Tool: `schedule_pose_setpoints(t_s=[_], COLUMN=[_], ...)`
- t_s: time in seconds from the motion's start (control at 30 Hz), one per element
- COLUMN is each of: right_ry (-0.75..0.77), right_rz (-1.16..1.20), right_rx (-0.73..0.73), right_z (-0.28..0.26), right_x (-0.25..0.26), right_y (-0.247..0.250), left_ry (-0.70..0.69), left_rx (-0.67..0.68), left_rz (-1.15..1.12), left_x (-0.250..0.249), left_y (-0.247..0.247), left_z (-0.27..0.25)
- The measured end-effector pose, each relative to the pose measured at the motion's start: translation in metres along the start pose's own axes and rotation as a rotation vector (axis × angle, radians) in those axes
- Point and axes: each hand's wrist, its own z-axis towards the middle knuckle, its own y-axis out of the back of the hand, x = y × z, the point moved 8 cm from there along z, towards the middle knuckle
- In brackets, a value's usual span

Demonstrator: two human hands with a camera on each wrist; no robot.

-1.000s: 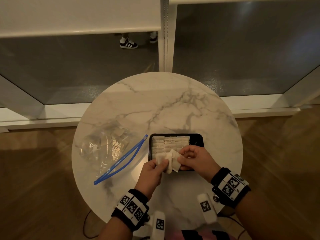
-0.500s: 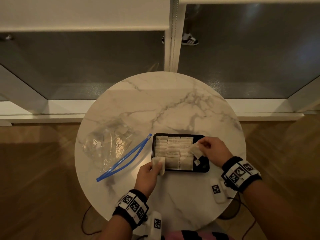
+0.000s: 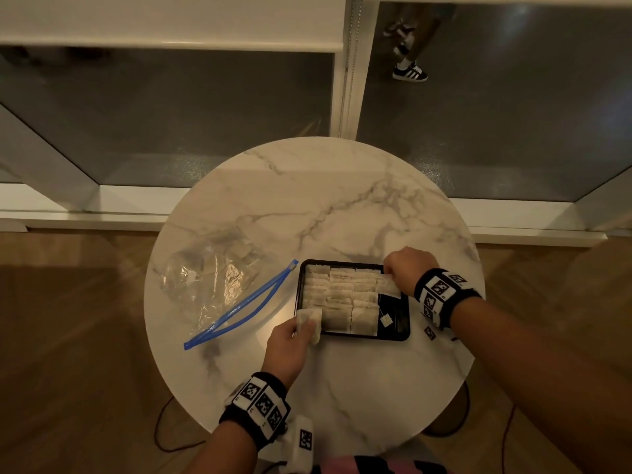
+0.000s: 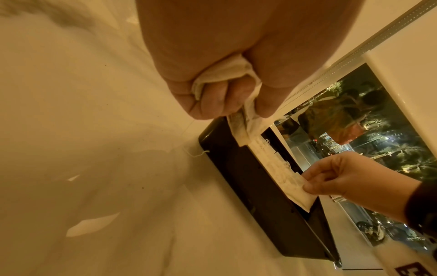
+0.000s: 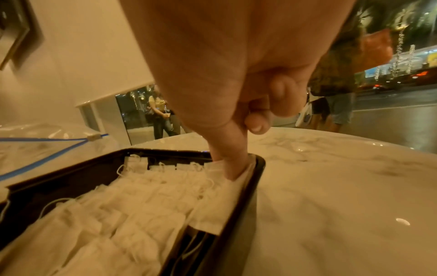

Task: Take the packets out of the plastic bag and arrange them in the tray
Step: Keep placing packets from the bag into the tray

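Right hand (image 3: 405, 268) pinched one packet (image 3: 390, 286) at the black tray's (image 3: 396, 336) far corner; left hand (image 3: 289, 343) clutched spare packets (image 3: 309, 321) beside it.

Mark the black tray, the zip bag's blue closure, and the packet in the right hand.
black tray (image 3: 406, 323): head view, bare right-hand floor.
blue closure (image 3: 246, 307): head view, mid-strip.
packet in the right hand (image 3: 390, 287): head view, its white face below the fingers.

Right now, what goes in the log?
right hand: placing packet in tray | left hand: holding packets | bag: open
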Motion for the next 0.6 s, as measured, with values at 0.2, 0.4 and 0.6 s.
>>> schedule_pose_setpoints(t_s=[0.2, 0.4, 0.6], right_ry=[0.027, 0.066, 0.086], right_rz=[-0.184, -0.084, 0.047], right_rx=[-0.007, -0.192, -0.284], right_z=[0.005, 0.006, 0.004], right_x=[0.007, 0.002, -0.004], right_y=[-0.005, -0.007, -0.002], left_ry=[-0.001, 0.004, -0.009], left_rx=[-0.013, -0.027, -0.037], left_rz=[-0.011, -0.007, -0.001], left_x=[0.0, 0.001, 0.001], left_y=[-0.001, -0.003, -0.003], left_z=[-0.002, -0.001, -0.001])
